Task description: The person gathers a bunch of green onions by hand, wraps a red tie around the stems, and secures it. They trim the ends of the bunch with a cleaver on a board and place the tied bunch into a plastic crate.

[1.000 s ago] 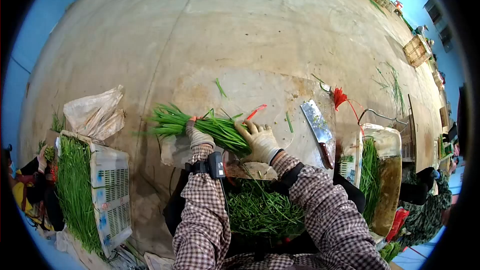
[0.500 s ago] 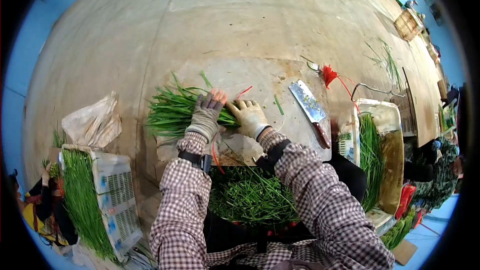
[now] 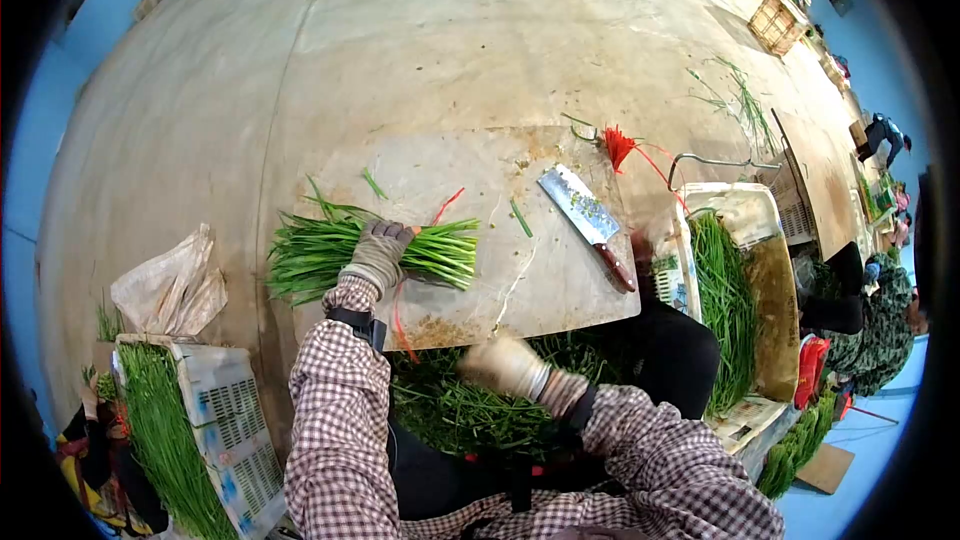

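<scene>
Green bundle: lying crosswise on the left part of the surface, its leafy end [image 3: 305,255] to your left; the cut end [image 3: 455,252] now shows to the right, where your right hand covered it a moment ago
Left hand: your left hand [image 3: 378,252], in a grey glove with bare fingertips, is still over the middle of the green bundle [image 3: 425,248]; its grip is closed around the stalks from above
Right hand: your right hand [image 3: 505,368], in a pale glove, has left the bundle and come back past the near edge; it is blurred, so you cannot tell whether its grip is spread or pressed together
Pale strand: a thin pale strand [image 3: 515,288] now runs over the surface towards your right hand; whether they touch is unclear
Red tie: the red tie [image 3: 401,325] shows on both the far and near sides of the bundle
Surface: your grey surface [image 3: 480,310] also carries the knife [image 3: 585,215], still lying with its wooden handle towards you, and a short green piece [image 3: 521,219] between knife and bundle
Loose greens: heaped greens [image 3: 440,395] lie below the near edge, partly behind your right hand
Crates: the left crate [image 3: 235,420] and right crate [image 3: 775,335] both hold long green stalks
</scene>
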A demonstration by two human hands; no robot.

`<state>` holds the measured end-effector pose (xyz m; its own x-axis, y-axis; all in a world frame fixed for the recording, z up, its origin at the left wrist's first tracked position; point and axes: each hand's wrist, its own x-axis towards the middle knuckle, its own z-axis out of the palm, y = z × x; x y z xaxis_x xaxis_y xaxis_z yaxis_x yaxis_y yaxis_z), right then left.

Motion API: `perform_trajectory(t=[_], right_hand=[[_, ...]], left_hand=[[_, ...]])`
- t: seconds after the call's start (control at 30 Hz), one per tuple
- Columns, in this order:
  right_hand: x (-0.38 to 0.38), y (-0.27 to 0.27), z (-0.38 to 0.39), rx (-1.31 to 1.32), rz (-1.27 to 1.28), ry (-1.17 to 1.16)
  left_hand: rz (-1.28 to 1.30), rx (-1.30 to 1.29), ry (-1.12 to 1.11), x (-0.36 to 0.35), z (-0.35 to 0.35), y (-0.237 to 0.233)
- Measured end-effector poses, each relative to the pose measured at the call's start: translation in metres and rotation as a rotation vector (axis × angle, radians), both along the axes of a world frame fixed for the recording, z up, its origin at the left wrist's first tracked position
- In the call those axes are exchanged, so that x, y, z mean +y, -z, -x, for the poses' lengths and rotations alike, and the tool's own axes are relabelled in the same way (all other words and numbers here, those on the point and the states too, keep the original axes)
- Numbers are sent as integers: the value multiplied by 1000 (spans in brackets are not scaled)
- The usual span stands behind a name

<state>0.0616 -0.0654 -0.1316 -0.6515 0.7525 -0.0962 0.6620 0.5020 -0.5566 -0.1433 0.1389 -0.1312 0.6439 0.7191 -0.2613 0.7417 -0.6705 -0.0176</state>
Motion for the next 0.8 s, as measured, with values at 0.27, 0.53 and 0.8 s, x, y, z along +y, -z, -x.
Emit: perform_trajectory(t=[0.27,0.53,0.8], right_hand=[[141,25,-96,-82,-278,730],[51,4,-54,107,-11,7],[98,-95,-81,-37,-480,687]], left_hand=[[1,-11,-59,6,0,9],[-106,134,-162,1,-13,8],[449,-1342,-377,-159,-68,-64]])
